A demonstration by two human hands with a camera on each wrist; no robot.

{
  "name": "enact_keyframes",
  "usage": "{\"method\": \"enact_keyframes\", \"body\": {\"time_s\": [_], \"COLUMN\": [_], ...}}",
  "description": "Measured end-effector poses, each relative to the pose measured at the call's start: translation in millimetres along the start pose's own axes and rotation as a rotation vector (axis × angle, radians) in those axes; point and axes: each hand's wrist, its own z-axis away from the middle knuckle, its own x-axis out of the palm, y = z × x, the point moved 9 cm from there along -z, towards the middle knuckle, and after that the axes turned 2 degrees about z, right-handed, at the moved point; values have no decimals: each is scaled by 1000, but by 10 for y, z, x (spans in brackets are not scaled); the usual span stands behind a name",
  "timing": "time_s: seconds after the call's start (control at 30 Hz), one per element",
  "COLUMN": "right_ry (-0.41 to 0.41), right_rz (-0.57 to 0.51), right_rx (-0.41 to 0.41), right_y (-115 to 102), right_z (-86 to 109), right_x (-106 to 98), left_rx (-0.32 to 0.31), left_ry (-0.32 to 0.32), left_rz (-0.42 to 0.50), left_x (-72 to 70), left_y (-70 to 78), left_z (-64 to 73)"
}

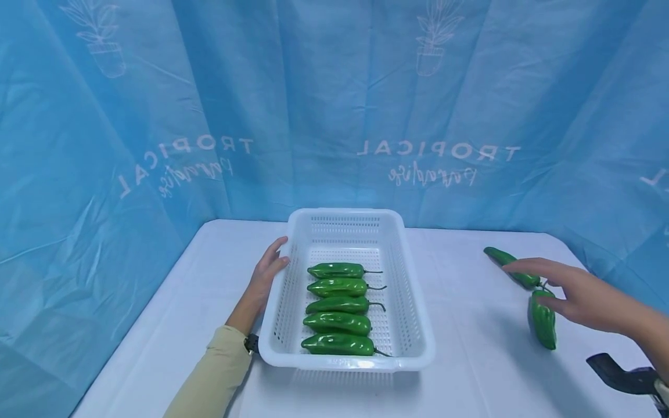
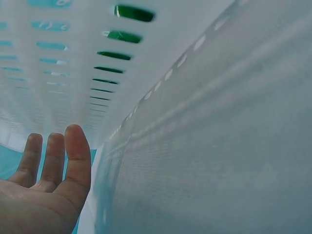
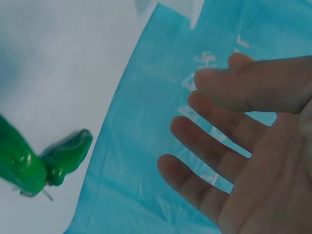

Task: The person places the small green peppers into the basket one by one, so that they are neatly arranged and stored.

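A white plastic basket [image 1: 345, 363] with slotted walls holds several green chili peppers [image 1: 338, 321], lying in a row with their stems to the right. At the basket's left wall is my left hand [image 1: 263, 276], its fingertips right at the rim. In the left wrist view the fingers [image 2: 77, 151] are extended beside the slotted wall. Two more green chili peppers lie on the table at the right, one behind [image 1: 522, 278] and one nearer [image 1: 543, 322]. My right hand [image 1: 580, 293] hovers over this pair, fingers spread and nothing held; it partly covers both in the head view.
A white cloth covers the table [image 1: 460, 348]. Blue printed curtains [image 1: 324, 104] hang behind it and along both sides. A dark strap mount [image 1: 624, 374] sits at my right wrist.
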Motion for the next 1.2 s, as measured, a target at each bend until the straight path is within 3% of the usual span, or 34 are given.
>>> {"method": "enact_keyframes", "body": {"time_s": [0.3, 0.5, 0.87, 1.03, 1.2], "right_ry": [-49, -30, -166, -186, -195], "right_rz": [-18, -47, 17, -22, 4], "right_rx": [73, 95, 194, 190, 199], "right_y": [206, 384, 831, 884, 896], "right_z": [148, 218, 272, 263, 223], "right_x": [78, 124, 612, 722, 760], "left_rx": [-5, -10, -11, -18, -12], "left_ry": [-12, -3, 3, 4, -1], "left_rz": [-16, -10, -2, -9, 7], "left_x": [-3, -5, -19, -27, 0], "left_y": [5, 10, -7, -24, -35], "left_z": [18, 10, 19, 28, 17]}}
